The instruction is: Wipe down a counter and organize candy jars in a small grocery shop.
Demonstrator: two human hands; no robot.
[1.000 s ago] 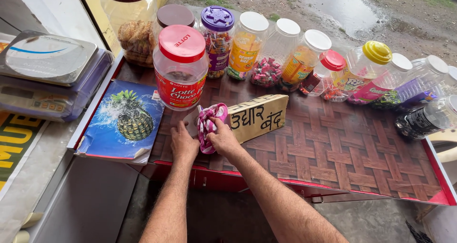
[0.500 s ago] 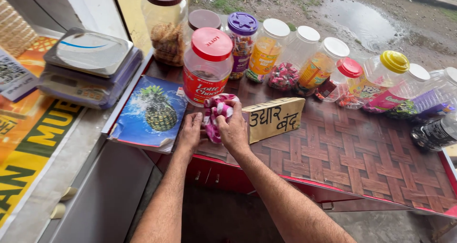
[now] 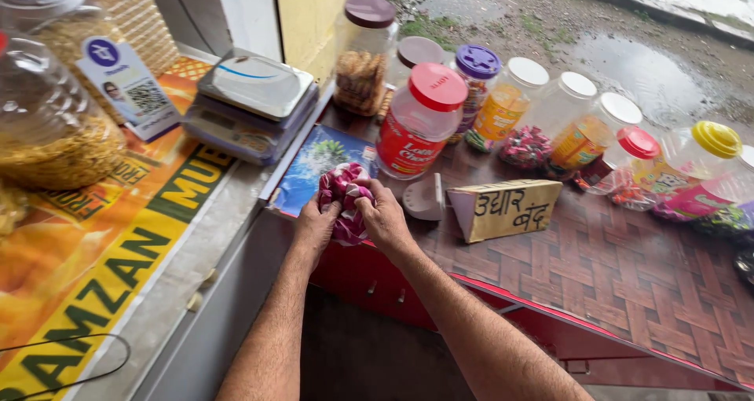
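Note:
Both my hands grip a pink and white plastic bag of sweets [image 3: 343,194] over the near edge of the counter. My left hand [image 3: 316,224] holds its left side and my right hand [image 3: 382,216] pinches its top right. Just behind the bag lies a booklet with a pineapple picture [image 3: 314,159]. To the right stand a large jar with a red lid [image 3: 419,121] and a small folded card sign with handwriting [image 3: 506,208]. A white lid-like piece [image 3: 424,201] lies between the jar and the sign.
A row of several clear sweet jars [image 3: 550,126] with coloured lids lines the back of the woven-pattern counter [image 3: 628,267]. A weighing scale [image 3: 253,102] sits at left, with snack jars [image 3: 47,126] and a yellow banner [image 3: 94,260]. Wet ground lies beyond.
My hands have carried the pink bag leftwards, away from the card sign and over the pineapple booklet's corner. My view has swung left, bringing the banner and snack jars in.

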